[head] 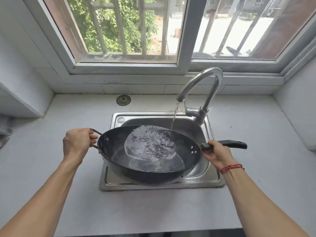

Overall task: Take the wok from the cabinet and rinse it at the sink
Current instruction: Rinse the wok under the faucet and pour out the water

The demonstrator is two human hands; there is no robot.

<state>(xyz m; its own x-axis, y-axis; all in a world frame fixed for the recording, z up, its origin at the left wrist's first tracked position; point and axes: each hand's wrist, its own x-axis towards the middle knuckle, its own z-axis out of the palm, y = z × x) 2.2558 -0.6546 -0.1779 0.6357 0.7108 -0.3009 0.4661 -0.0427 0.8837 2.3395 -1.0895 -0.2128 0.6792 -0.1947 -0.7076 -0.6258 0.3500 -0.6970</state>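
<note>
While tap water runs | left hand point(77, 144) grips wok point(150, 154) loop | right hand point(217, 154) grips long handle, arms outstretched

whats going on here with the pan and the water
A person is rinsing a wok over the sink. The left hand grips the small loop handle and the right hand holds the long handle, so the wok hangs above the basin, tilted a little. The tap is running, and its stream lands near the far rim. A pool of water has gathered inside the wok. A strainer lies on the counter behind the sink.
</note>
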